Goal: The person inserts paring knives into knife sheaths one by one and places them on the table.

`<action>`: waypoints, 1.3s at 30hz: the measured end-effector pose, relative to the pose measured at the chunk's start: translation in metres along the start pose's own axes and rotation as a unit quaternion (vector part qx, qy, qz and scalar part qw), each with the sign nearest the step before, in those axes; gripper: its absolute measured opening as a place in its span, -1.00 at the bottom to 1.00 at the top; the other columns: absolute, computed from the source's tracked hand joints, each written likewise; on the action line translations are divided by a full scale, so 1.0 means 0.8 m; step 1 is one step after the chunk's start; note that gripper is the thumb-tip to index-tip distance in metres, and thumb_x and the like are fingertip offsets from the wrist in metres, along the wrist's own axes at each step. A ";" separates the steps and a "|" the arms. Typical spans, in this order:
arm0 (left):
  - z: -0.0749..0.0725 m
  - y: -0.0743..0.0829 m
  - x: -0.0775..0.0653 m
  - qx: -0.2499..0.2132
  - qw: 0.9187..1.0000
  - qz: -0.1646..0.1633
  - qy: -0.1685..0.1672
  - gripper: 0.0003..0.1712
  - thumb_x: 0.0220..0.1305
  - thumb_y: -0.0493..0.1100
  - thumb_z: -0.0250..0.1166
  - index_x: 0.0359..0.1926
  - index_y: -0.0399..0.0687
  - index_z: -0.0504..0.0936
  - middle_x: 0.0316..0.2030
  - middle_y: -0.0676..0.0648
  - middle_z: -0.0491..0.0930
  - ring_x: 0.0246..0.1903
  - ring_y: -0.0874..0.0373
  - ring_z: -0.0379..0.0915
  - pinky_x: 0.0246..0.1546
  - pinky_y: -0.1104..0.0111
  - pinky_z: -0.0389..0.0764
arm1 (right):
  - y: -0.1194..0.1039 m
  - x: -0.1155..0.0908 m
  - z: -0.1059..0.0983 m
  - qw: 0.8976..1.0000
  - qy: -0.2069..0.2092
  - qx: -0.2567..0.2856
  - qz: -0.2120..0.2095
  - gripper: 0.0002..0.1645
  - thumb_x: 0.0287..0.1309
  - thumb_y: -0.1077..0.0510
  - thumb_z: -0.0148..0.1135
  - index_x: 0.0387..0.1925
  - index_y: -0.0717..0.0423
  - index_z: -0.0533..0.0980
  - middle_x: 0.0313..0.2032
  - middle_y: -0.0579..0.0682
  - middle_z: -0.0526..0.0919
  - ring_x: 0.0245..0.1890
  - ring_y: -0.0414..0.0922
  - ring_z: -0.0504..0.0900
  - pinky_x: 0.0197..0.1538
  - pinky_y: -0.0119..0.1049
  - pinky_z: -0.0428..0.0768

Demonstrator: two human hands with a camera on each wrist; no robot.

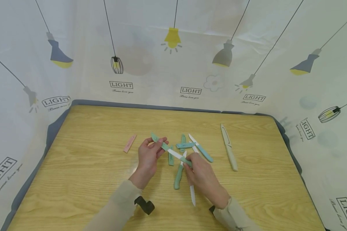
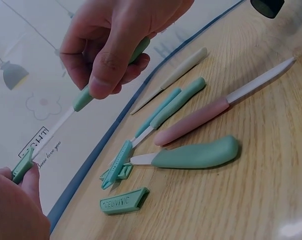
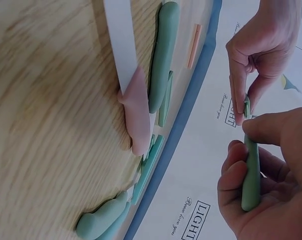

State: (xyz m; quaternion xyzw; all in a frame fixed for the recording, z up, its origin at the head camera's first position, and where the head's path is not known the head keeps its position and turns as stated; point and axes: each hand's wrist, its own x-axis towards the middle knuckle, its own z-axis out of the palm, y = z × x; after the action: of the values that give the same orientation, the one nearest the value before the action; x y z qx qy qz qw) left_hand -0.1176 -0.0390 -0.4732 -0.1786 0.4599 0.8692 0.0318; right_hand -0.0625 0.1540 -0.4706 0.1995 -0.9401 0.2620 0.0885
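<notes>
Yellowish wood-grain table (image 1: pixel 75 166): left hand (image 1: pixel 148 157) pinches slim green plastic sheath (image 1: pixel 164 146), right hand (image 1: pixel 203 175) grips green-handled white-bladed knife (image 1: pixel 175 154); likely sheathing; next, straight push.

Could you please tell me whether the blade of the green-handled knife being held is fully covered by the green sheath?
No, the head view shows bare white blade between the green sheath and the green handle.

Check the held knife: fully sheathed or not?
Not fully sheathed: white blade shows between the green handle in the right hand and the green sheath in the left hand. Tip position: cannot tell.
</notes>
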 end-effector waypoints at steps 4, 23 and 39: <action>-0.001 -0.002 0.000 -0.007 1.000 0.006 0.004 -0.58 0.27 -0.34 0.25 0.05 -0.42 0.30 -0.15 -0.30 0.67 -0.15 -0.06 0.64 -0.09 0.28 0.64 | -0.003 0.001 0.001 1.000 -0.001 -0.007 0.001 -0.79 0.18 0.18 0.29 -0.21 0.14 0.45 -0.43 -0.20 0.45 -0.53 -0.34 0.37 -0.60 -0.53 0.41; 0.005 -0.012 -0.004 -0.021 1.000 0.009 0.002 -0.68 0.27 -0.36 0.25 -0.04 -0.33 0.33 -0.19 -0.28 0.68 -0.15 -0.06 0.64 -0.07 0.26 0.63 | -0.007 0.005 0.003 0.999 0.021 -0.028 -0.032 -0.80 0.19 0.19 0.28 -0.21 0.15 0.45 -0.40 -0.14 0.44 -0.49 -0.30 0.35 -0.54 -0.46 0.42; 0.016 -0.019 -0.010 -0.009 1.000 0.003 0.000 -0.69 0.27 -0.34 0.25 -0.06 -0.30 0.33 -0.15 -0.32 0.66 -0.16 -0.04 0.65 -0.06 0.25 0.63 | -0.014 0.013 0.009 0.998 0.029 -0.043 -0.021 -0.80 0.19 0.20 0.27 -0.21 0.16 0.44 -0.41 -0.09 0.48 -0.51 -0.27 0.36 -0.56 -0.45 0.43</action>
State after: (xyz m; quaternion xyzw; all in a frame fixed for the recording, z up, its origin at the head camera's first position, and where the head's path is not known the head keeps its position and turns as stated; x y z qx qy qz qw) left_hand -0.1104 -0.0187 -0.4759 -0.1780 0.4529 0.8732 0.0277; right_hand -0.0674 0.1386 -0.4688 0.2077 -0.9430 0.2254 0.1297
